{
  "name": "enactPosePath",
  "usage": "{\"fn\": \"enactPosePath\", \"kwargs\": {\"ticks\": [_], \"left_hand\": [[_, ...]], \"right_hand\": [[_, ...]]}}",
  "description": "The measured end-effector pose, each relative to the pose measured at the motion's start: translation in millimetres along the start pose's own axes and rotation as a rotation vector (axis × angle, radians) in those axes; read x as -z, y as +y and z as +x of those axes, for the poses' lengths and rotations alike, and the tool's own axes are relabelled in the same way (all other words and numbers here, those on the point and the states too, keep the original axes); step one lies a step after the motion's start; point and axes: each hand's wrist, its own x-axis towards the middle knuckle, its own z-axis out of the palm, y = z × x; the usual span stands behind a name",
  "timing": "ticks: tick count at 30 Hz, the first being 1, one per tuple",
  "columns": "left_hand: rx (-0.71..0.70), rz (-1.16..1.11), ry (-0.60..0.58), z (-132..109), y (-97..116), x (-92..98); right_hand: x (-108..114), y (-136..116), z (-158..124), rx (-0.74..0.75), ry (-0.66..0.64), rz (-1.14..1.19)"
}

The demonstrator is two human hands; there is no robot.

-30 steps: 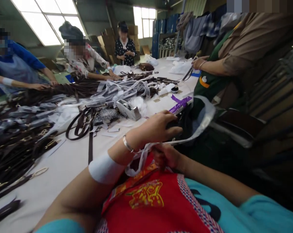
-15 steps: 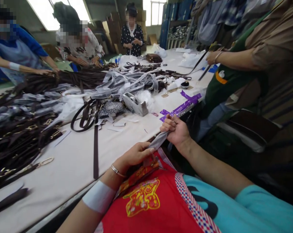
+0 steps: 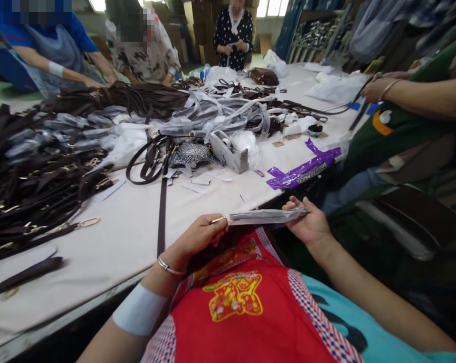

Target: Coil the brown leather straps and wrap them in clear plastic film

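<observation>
Stretched between my hands, just over the table's front edge, is a strap wrapped in thin whitish film (image 3: 266, 217). My left hand (image 3: 201, 236) pinches one end, where a bit of gold-coloured metal (image 3: 218, 220) sticks out past the fingers. At the other end my right hand (image 3: 310, 222) grips the wrapped strap between thumb and fingers, palm partly turned up. A bare dark brown strap (image 3: 163, 212) lies on the table beyond my left hand. Purple tape (image 3: 303, 166) covers part of the table edge beyond my right hand.
Dark straps with gold clasps (image 3: 42, 201) are heaped on the left of the table (image 3: 125, 247). Film-wrapped straps (image 3: 220, 111), a tape dispenser (image 3: 230, 151) and paper slips (image 3: 193, 186) lie mid-table. Several people work around it; one in a green apron (image 3: 398, 136) stands close on the right.
My hands have moved apart, pulling the wrapped strap out straight and nearly level. Gold-coloured metal now shows at my left fingers. The camera view has shifted.
</observation>
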Motion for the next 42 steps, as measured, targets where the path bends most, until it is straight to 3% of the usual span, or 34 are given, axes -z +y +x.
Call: {"fn": "enactPosePath", "kwargs": {"ticks": [3, 5, 7, 8, 10, 12, 13, 15, 17, 19, 24, 29, 31, 33, 37, 42], "left_hand": [[-0.053, 0.073, 0.042, -5, 2, -3.8], [-0.073, 0.126, 0.069, -12, 3, -4.8], [-0.047, 0.174, 0.085, -20, 4, -6.5], [-0.02, 0.204, 0.085, -23, 5, -8.3], [0.038, 0.273, 0.075, -28, 6, -13.8], [0.069, 0.338, 0.058, -29, 6, -21.3], [0.068, 0.36, 0.056, -28, 7, -25.0], [0.043, 0.395, 0.07, -26, 6, -30.7], [0.003, 0.47, 0.103, -24, 4, -33.2], [-0.033, 0.6, 0.143, -24, 0, -32.9], [-0.067, 1.06, 0.218, -19, -14, -30.4], [-0.165, 1.316, 0.113, -9, -23, -31.2], [-0.172, 1.241, 0.119, -7, -21, -31.3], [-0.173, 1.021, 0.115, -8, -16, -31.4], [-0.135, 0.531, -0.018, -6, -1, -34.5], [0.113, 0.585, 0.009, 5, 2, -40.9]], "right_hand": [[11, 22, -12, -0.327, 0.067, -0.22], [20, 33, -22, -0.557, 0.004, -0.496], [22, 37, -31, -0.641, -0.121, -0.87], [19, 36, -34, -0.557, -0.18, -1.077], [4, 30, -38, -0.147, -0.287, -1.4], [-19, 26, -39, 0.325, -0.443, -1.477], [-32, 25, -38, 0.453, -0.58, -1.439], [-52, 31, -35, 0.437, -0.863, -1.345], [-64, 42, -33, 0.306, -0.967, -1.3], [-67, 53, -31, 0.275, -0.925, -1.31], [-65, 62, -26, 0.415, -0.862, -1.371], [-65, 59, -23, 0.364, -0.899, -1.337], [-64, 57, -24, 0.37, -0.867, -1.349], [-63, 55, -25, 0.388, -0.822, -1.394], [-65, 53, -26, 0.347, -0.828, -1.469], [-67, 51, -20, 0.284, -0.849, -1.412]]}}
